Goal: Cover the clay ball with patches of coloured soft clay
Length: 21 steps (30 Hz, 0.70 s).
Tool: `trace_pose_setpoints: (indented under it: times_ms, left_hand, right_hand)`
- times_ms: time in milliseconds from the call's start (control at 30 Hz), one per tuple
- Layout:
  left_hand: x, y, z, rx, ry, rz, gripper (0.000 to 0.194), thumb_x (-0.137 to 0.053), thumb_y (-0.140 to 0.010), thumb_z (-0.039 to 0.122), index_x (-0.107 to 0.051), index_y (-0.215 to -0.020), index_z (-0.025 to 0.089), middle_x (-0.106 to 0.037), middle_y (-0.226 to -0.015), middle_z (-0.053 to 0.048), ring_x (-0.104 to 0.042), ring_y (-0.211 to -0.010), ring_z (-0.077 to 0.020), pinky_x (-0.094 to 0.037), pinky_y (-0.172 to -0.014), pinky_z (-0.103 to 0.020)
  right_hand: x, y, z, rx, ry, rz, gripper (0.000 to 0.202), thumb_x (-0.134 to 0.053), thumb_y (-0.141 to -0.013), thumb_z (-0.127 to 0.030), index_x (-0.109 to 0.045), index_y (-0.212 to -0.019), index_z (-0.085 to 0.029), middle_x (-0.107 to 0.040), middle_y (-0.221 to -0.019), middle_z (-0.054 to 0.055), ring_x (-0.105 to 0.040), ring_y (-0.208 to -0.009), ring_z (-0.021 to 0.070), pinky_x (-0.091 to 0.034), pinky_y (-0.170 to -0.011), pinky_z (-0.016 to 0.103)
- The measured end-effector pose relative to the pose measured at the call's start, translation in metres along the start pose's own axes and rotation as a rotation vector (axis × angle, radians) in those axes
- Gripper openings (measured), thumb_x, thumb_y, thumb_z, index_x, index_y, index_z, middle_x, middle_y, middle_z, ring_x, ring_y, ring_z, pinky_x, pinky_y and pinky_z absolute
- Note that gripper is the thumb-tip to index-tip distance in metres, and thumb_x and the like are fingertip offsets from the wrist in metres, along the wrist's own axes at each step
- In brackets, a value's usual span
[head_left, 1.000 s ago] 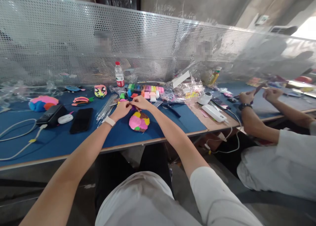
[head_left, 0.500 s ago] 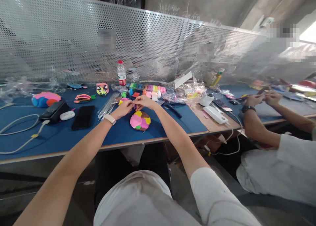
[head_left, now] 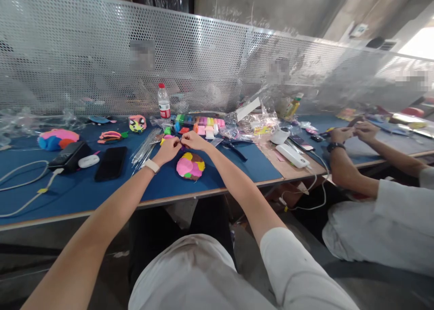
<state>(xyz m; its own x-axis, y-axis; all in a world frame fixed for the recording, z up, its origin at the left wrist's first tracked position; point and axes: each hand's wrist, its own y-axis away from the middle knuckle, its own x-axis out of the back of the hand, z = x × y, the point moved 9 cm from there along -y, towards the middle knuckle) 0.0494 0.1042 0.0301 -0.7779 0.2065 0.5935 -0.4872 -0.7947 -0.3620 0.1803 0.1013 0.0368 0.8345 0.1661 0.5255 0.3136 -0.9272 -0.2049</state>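
Observation:
My left hand (head_left: 168, 150) and my right hand (head_left: 195, 141) meet fingertip to fingertip over the blue table. Both are closed in a pinch on a small piece of purple modelling clay (head_left: 183, 146), mostly hidden by the fingers. Just in front of them lies a round, flattened clay piece (head_left: 190, 166) patched in pink, yellow, brown and green; neither hand grips it. Behind my fingers are sticks of coloured clay (head_left: 201, 121) in several colours. A bundle of thin clear-wrapped strips (head_left: 146, 148) rests beside my left hand.
On the left are a phone (head_left: 111, 163), a white mouse (head_left: 88, 161), a black box (head_left: 69, 155) with a cable, and clay figures. A red-capped bottle (head_left: 163, 103) stands by the perforated screen (head_left: 203, 61). A white power bank (head_left: 292, 156) and a co-worker's hands (head_left: 354, 133) are to the right.
The view has shifted slightly, so the table things sit a little further left. My hands stay together, pinching the purple clay, with a small change in finger position.

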Motion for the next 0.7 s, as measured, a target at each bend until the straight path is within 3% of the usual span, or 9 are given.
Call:
trace_pose_setpoints:
  times_ms: [167, 433, 600, 700]
  left_hand:
    - [0.005, -0.002, 0.002, -0.029, -0.064, 0.057, 0.032, -0.058, -0.101, 0.019, -0.046, -0.072, 0.027, -0.056, -0.073, -0.002, -0.054, -0.075, -0.0244, -0.037, -0.076, -0.039]
    - [0.009, -0.004, -0.009, -0.012, -0.069, 0.09, 0.034, -0.041, -0.11, 0.021, -0.04, -0.077, 0.028, -0.058, -0.072, -0.003, -0.06, -0.073, -0.0228, -0.047, -0.071, -0.036]
    - [0.02, -0.002, 0.0, -0.094, -0.201, 0.107, 0.032, -0.057, -0.104, 0.017, -0.042, -0.078, 0.028, -0.058, -0.076, -0.004, -0.058, -0.077, -0.0248, -0.046, -0.079, -0.04]
    - [0.023, -0.001, 0.007, -0.14, -0.281, 0.107, 0.031, -0.063, -0.099, 0.014, -0.042, -0.081, 0.028, -0.063, -0.089, -0.008, -0.062, -0.087, -0.028, -0.049, -0.088, -0.042]
  right_hand:
    - [-0.003, -0.003, -0.005, 0.03, 0.065, 0.033, 0.031, -0.062, -0.103, -0.01, -0.064, -0.073, -0.019, -0.067, -0.062, -0.003, -0.059, -0.062, 0.0124, -0.042, -0.062, 0.022]
    - [-0.003, -0.001, -0.012, 0.038, 0.124, 0.039, 0.035, -0.057, -0.106, -0.012, -0.055, -0.073, -0.023, -0.065, -0.065, -0.003, -0.062, -0.065, 0.0146, -0.049, -0.067, 0.024]
    - [0.004, 0.003, -0.02, 0.065, 0.211, 0.063, 0.032, -0.068, -0.095, -0.008, -0.056, -0.069, -0.023, -0.06, -0.067, -0.003, -0.057, -0.072, 0.0167, -0.047, -0.077, 0.029]
    - [0.011, 0.002, -0.022, 0.085, 0.247, 0.093, 0.034, -0.074, -0.087, -0.006, -0.053, -0.066, -0.024, -0.054, -0.066, -0.004, -0.052, -0.076, 0.0182, -0.045, -0.085, 0.034]
